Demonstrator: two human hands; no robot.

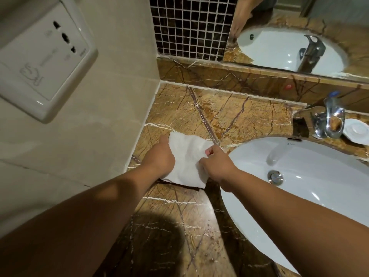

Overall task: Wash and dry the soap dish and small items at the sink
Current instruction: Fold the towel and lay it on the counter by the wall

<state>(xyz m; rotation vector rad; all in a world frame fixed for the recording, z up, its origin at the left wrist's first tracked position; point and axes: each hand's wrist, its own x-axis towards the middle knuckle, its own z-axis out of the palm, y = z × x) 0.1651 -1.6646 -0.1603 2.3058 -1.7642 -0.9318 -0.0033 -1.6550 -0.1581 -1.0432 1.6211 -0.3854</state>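
A white paper towel lies flat on the brown marble counter, left of the white sink basin. My left hand rests on the towel's left edge with the fingers curled over it. My right hand pinches the towel's right edge next to the basin rim. A white soap dish sits on the counter at the far right, behind the chrome faucet. No small items show on the towel.
A tiled wall with a white socket plate stands close on the left. A marble ledge, dark mosaic tiles and a mirror run along the back. The chrome drain plug sits in the basin.
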